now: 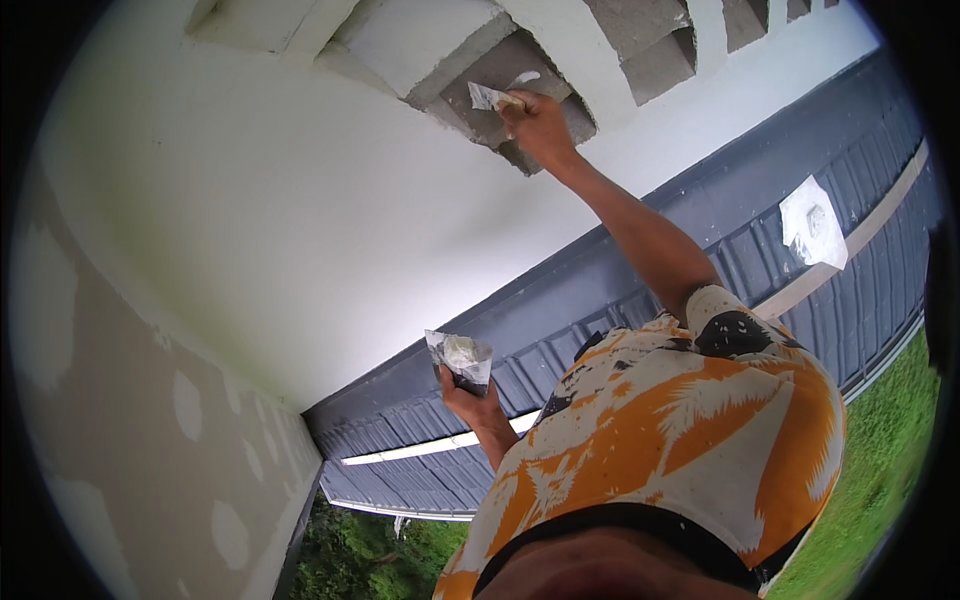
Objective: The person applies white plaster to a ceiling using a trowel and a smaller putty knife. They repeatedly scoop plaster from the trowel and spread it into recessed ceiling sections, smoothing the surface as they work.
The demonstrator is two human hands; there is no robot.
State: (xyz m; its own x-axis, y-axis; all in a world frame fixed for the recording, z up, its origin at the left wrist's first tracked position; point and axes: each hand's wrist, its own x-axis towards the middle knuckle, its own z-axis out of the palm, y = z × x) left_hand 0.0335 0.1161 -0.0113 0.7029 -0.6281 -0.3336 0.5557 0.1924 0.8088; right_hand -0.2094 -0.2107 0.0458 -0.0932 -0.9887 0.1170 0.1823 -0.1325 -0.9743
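My right hand [541, 129] is raised to a square recess [510, 62] in the white wall, its fingers closed around a putty knife [488, 97]. The knife's blade is smeared with white filler and lies over the grey inside of the recess; whether it touches is hard to tell. A white dab of filler [524, 77] marks the grey surface just beyond the blade. Lower down, my left hand [474, 402] grips a flat, dark filler board [474, 378] from below. On that board sits a lump of whitish filler [461, 351].
More rough-edged recesses [645, 45] run along the wall to the upper right. Below the wall slopes a dark ribbed metal roof [740, 255], with wooden battens [880, 210] across it. A white sheet [812, 224] carrying some filler lies there. A patched wall [140, 400] stands at left.
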